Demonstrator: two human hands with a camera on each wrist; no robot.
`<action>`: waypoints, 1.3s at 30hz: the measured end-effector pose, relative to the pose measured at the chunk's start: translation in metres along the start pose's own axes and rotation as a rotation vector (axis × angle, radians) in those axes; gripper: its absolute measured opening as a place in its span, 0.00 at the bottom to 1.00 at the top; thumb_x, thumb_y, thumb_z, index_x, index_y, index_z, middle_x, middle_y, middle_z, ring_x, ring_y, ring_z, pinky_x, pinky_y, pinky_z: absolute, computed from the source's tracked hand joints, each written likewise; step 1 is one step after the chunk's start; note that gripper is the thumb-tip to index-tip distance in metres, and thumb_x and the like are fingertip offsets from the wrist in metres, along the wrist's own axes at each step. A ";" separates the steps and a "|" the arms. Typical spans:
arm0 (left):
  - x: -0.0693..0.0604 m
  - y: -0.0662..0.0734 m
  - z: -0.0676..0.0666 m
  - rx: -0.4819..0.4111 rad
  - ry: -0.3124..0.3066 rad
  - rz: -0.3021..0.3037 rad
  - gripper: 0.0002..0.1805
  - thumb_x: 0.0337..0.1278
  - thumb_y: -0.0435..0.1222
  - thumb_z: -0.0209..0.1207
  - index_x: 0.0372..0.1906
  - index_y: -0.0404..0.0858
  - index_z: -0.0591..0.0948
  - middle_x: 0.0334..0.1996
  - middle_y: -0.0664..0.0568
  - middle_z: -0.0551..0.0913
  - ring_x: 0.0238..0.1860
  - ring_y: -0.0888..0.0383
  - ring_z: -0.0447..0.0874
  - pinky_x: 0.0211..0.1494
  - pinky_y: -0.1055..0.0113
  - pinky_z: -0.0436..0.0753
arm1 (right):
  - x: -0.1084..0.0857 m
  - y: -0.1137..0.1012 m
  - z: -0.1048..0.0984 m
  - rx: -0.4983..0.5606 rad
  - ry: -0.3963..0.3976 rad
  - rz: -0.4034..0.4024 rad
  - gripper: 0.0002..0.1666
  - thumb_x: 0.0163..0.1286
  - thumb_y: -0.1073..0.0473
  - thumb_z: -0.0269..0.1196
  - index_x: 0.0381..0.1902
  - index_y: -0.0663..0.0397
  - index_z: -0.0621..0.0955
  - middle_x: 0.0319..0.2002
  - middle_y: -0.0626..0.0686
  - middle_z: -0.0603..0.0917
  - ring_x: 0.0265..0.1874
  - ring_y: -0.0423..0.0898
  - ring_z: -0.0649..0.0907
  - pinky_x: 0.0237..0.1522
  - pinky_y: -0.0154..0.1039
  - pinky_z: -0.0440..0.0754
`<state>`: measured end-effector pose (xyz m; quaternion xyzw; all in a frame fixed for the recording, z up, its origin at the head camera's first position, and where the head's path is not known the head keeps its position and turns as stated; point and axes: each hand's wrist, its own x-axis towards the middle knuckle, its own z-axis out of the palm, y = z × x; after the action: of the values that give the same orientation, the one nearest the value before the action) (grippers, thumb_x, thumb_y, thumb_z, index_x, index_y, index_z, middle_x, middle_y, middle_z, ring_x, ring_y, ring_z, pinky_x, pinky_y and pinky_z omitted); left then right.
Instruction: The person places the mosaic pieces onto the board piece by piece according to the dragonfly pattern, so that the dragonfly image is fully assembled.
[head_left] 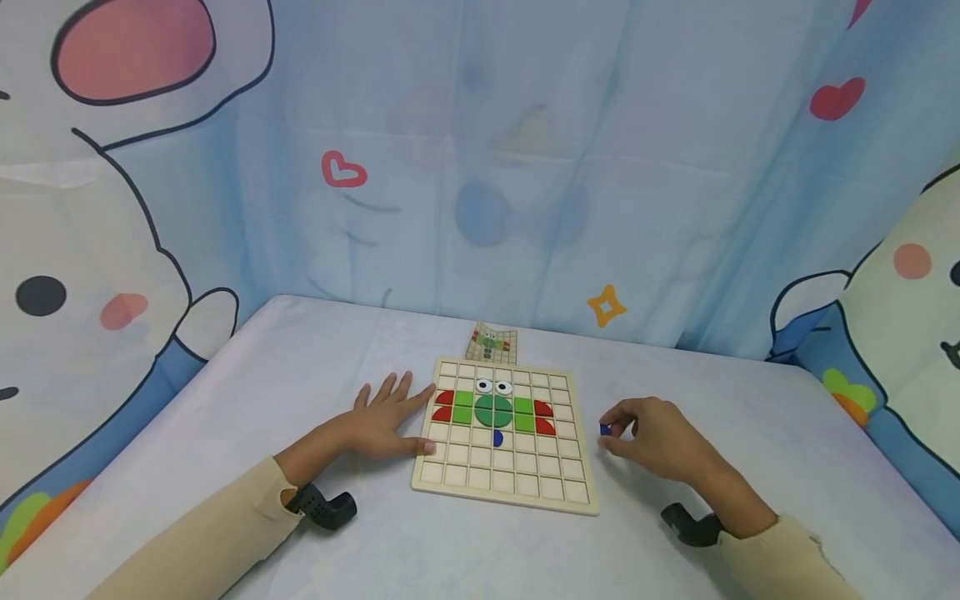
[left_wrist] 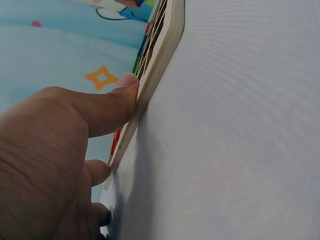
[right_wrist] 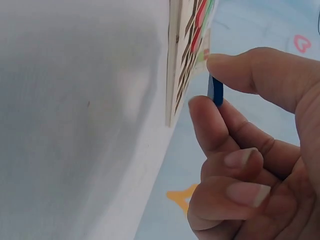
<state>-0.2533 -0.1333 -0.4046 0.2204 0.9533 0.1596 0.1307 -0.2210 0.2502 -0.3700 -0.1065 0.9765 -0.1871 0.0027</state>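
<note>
A wooden grid board [head_left: 504,482] lies flat on the white table. Red, light green and dark green pieces, two eye pieces and one blue half-round piece [head_left: 498,438] sit in its squares. My left hand [head_left: 381,427] rests at the board's left edge, fingers spread; in the left wrist view its thumb [left_wrist: 117,107] touches the rim. Right of the board, my right hand [head_left: 658,437] pinches a small blue piece [right_wrist: 215,92] between thumb and fingers, held apart from the board. The fingers partly hide that piece's shape.
A small pattern card [head_left: 492,343] with a matching picture stands or leans behind the board's far edge. White cloth covers the table [head_left: 360,533]. A blue printed curtain [head_left: 420,233] hangs along the back. Each wrist wears a black camera, the left one [head_left: 326,507] close to the table.
</note>
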 end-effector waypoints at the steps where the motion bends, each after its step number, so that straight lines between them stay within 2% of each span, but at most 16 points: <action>1: 0.000 0.000 0.000 0.000 0.000 0.000 0.49 0.60 0.65 0.53 0.80 0.51 0.49 0.79 0.38 0.39 0.80 0.37 0.30 0.75 0.33 0.35 | 0.000 -0.001 0.000 0.004 0.001 0.001 0.14 0.57 0.57 0.73 0.40 0.55 0.86 0.28 0.45 0.81 0.27 0.42 0.74 0.22 0.33 0.72; 7: -0.001 0.000 0.000 -0.004 0.000 0.003 0.49 0.60 0.65 0.53 0.80 0.51 0.49 0.79 0.37 0.39 0.79 0.37 0.30 0.75 0.33 0.35 | -0.002 -0.015 0.003 0.024 0.001 -0.011 0.13 0.56 0.57 0.73 0.39 0.55 0.86 0.27 0.45 0.80 0.27 0.42 0.74 0.21 0.32 0.72; 12: -0.001 0.001 -0.001 -0.008 0.001 0.004 0.49 0.60 0.65 0.53 0.80 0.51 0.50 0.79 0.37 0.39 0.79 0.37 0.30 0.75 0.33 0.35 | -0.002 -0.035 0.007 0.054 -0.013 -0.032 0.13 0.56 0.56 0.74 0.38 0.54 0.87 0.27 0.44 0.81 0.27 0.42 0.74 0.22 0.32 0.72; 20: 0.000 0.001 0.000 -0.009 0.002 0.010 0.49 0.60 0.65 0.53 0.80 0.51 0.50 0.79 0.37 0.39 0.79 0.37 0.30 0.75 0.33 0.35 | 0.000 -0.076 0.023 0.106 -0.102 -0.143 0.09 0.57 0.54 0.74 0.35 0.49 0.87 0.24 0.40 0.80 0.23 0.39 0.74 0.23 0.32 0.73; 27: 0.001 0.000 0.001 -0.009 0.009 0.007 0.49 0.59 0.65 0.54 0.80 0.51 0.50 0.79 0.37 0.40 0.79 0.37 0.31 0.75 0.32 0.35 | 0.008 -0.100 0.039 0.103 -0.123 -0.244 0.08 0.56 0.56 0.74 0.32 0.52 0.87 0.21 0.39 0.80 0.22 0.37 0.76 0.25 0.32 0.74; 39: 0.001 -0.001 0.001 0.007 0.011 0.003 0.49 0.60 0.65 0.53 0.80 0.52 0.50 0.79 0.37 0.40 0.80 0.37 0.31 0.75 0.33 0.35 | 0.018 -0.113 0.049 0.091 -0.154 -0.185 0.06 0.54 0.58 0.76 0.28 0.50 0.87 0.22 0.41 0.81 0.24 0.39 0.77 0.27 0.35 0.76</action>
<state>-0.2543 -0.1333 -0.4062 0.2215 0.9542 0.1577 0.1244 -0.2130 0.1266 -0.3733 -0.2101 0.9500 -0.2219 0.0650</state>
